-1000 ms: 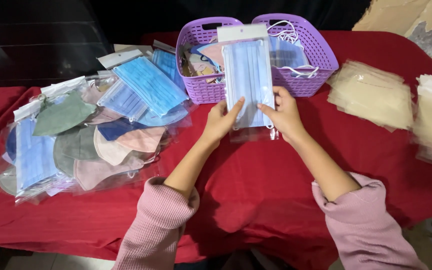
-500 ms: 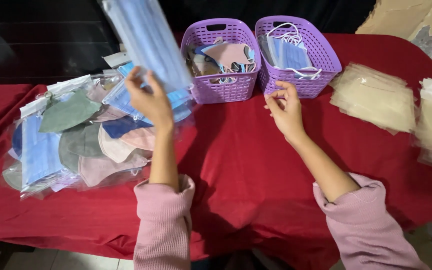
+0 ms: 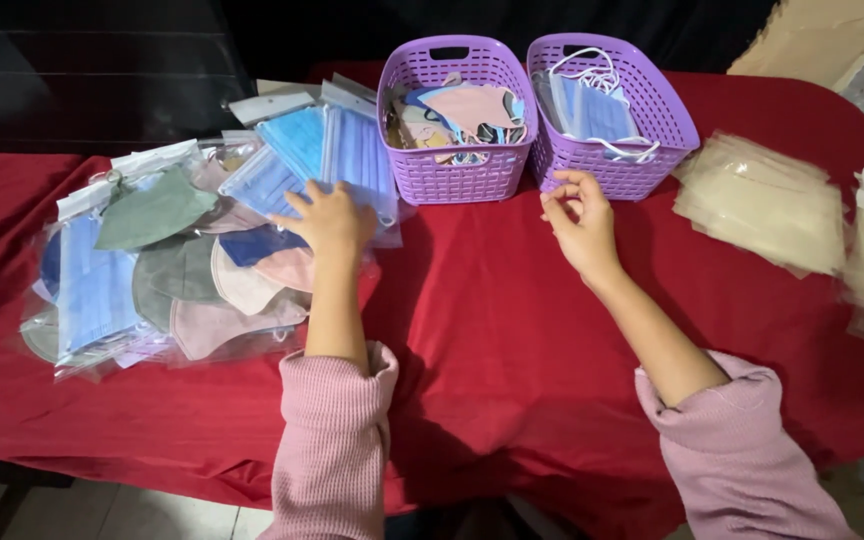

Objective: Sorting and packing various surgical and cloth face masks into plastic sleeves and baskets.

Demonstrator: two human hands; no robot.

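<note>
Your left hand [image 3: 330, 218] lies flat, fingers spread, on a clear packet of blue masks [image 3: 357, 160] at the right edge of the packet pile [image 3: 182, 250]; it presses the packet rather than closing on it. Your right hand [image 3: 580, 222] hovers empty just in front of the right basket [image 3: 612, 165], thumb and forefinger nearly pinched, the other fingers loosely curled, touching nothing I can make out.

Handling, as a judgement: the packet is light, thin and floppy, and its plastic sleeve looks slick, so it is likely to slide over its neighbours and sag if lifted by one corner. Take hold at the stiffer white header strip at the far end, or pinch both long edges. It is not fragile, though the film will crease.

Containers: two purple slotted baskets stand side by side, touching, at the far edge of the red cloth [image 3: 492, 330]. The left basket [image 3: 452, 170] holds loose shaped masks in pink, beige and blue. The right one holds loose flat blue masks with white ear loops trailing over them. Stacks of empty clear sleeves [image 3: 762, 200] lie to the right, apart from the baskets.
</note>
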